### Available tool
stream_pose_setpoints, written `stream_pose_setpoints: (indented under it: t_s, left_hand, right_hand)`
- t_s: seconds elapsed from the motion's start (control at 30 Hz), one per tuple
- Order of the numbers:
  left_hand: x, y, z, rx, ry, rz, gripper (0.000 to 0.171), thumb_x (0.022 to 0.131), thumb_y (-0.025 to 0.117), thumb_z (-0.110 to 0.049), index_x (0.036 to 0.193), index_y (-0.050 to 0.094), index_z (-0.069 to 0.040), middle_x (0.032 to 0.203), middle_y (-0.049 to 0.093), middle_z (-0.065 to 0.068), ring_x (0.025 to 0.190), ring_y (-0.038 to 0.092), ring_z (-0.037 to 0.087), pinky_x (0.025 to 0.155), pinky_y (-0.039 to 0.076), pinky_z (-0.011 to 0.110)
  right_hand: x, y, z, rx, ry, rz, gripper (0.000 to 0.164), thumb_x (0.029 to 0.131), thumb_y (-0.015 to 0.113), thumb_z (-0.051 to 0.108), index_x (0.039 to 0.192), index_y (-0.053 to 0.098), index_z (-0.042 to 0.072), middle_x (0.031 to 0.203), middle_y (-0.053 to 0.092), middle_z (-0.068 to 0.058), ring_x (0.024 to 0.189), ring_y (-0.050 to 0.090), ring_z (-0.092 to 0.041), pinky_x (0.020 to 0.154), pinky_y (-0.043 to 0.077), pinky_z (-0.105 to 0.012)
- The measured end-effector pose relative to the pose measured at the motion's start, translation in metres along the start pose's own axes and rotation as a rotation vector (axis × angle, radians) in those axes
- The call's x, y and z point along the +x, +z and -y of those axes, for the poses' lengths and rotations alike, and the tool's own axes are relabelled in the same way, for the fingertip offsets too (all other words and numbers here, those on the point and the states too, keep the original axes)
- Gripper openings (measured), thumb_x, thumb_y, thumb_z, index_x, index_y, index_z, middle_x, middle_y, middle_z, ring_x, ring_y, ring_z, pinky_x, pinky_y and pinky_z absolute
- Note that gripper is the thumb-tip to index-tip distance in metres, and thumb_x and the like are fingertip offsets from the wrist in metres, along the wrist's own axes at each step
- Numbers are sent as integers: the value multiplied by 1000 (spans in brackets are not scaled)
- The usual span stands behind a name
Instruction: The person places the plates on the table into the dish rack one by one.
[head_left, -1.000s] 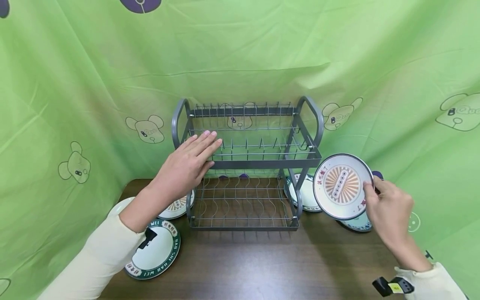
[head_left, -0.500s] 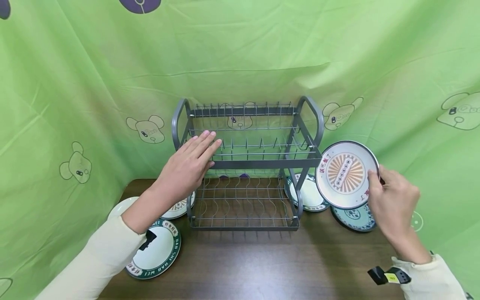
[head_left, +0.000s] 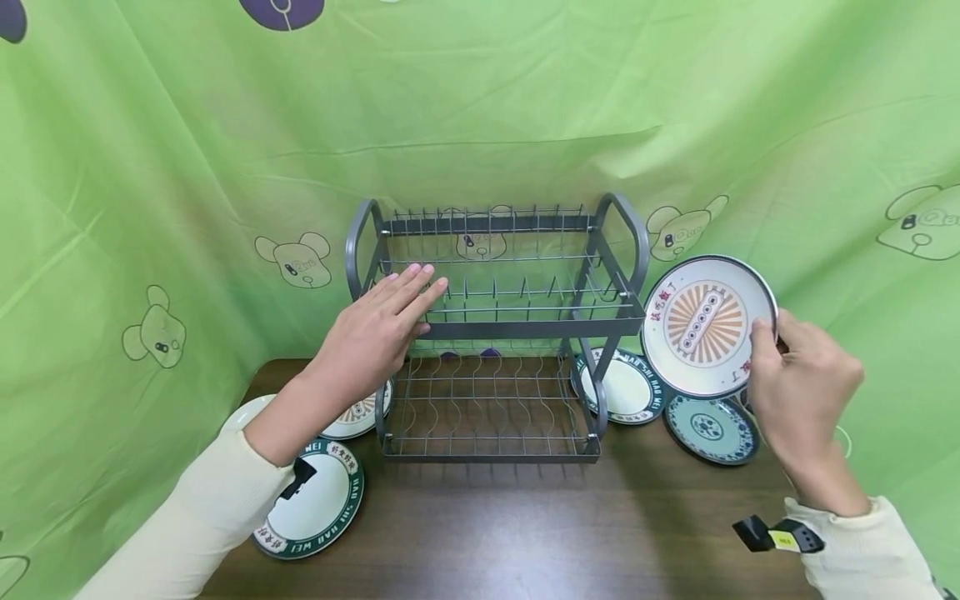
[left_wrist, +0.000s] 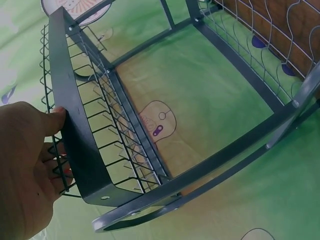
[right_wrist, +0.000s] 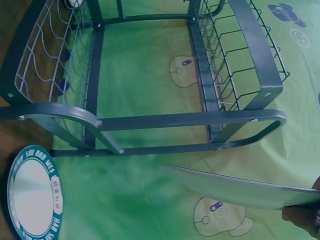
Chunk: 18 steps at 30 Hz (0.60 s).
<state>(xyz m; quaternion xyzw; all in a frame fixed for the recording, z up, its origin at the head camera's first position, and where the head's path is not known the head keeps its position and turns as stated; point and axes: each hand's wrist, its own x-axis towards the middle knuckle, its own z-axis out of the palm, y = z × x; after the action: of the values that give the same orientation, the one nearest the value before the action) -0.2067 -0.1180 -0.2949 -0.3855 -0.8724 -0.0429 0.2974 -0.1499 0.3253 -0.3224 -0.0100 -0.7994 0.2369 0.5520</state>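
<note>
A two-tier grey dish rack (head_left: 517, 327) stands on the table against the curtain. My left hand (head_left: 375, 329) holds its upper tier at the front left, fingers laid over the wires; in the left wrist view the thumb (left_wrist: 56, 120) presses on the front rail. To the right of the rack, my right hand (head_left: 806, 400) pinches a white plate (head_left: 705, 321) with an orange sunburst by its right edge, thumb on the face. The plate is raised and tilted, its face toward the head camera. Edge-on, the plate (right_wrist: 240, 189) shows in the right wrist view; that hand is mostly cut off there.
Right of the rack lie a green-rimmed plate (head_left: 622, 387) and a blue patterned plate (head_left: 708, 429). On the left are another green-rimmed plate (head_left: 315, 500), a sunburst plate (head_left: 356, 421) and a white plate (head_left: 247, 412) partly behind the forearm. The brown table (head_left: 525, 533) extends in front.
The right hand has moved up and to the right with the sunburst plate, uncovering more of the blue patterned plate. My left hand stays on the rack.
</note>
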Motion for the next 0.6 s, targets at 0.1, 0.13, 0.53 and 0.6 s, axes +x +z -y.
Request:
stream_pose_setpoints:
  t_s: [0.1, 0.13, 0.53, 0.6]
  left_hand:
    - [0, 1, 0, 5, -2, -9, 55, 101, 65, -14, 153, 48, -8, 158, 48, 15, 148, 45, 30, 126, 36, 43]
    - [0, 1, 0, 7, -3, -13, 55, 101, 65, -14, 153, 48, -8, 158, 48, 15, 148, 46, 30, 126, 36, 43]
    - [2, 3, 0, 6, -16, -29, 54, 100, 67, -15, 151, 51, -10, 155, 51, 14, 145, 49, 28, 124, 38, 41]
    - [2, 3, 0, 9, -18, -35, 54, 99, 68, -15, 150, 52, -10, 154, 52, 14, 144, 50, 28, 124, 39, 41]
  right_hand:
    - [4, 1, 7, 1, -3, -12, 26, 94, 65, 2, 74, 70, -14, 65, 61, -33, 63, 25, 22, 55, 15, -2]
    - [5, 2, 8, 2, -9, -14, 27, 95, 65, 2, 73, 70, -14, 64, 61, -32, 63, 24, 21, 54, 15, -3]
    - [25, 8, 19, 46, -28, -84, 30, 96, 63, 8, 77, 71, -14, 67, 64, -31, 64, 28, 23, 55, 19, -1]
    - [30, 8, 23, 61, -23, -111, 31, 96, 62, 7, 74, 69, -14, 66, 63, -31, 63, 28, 21, 56, 20, -1]
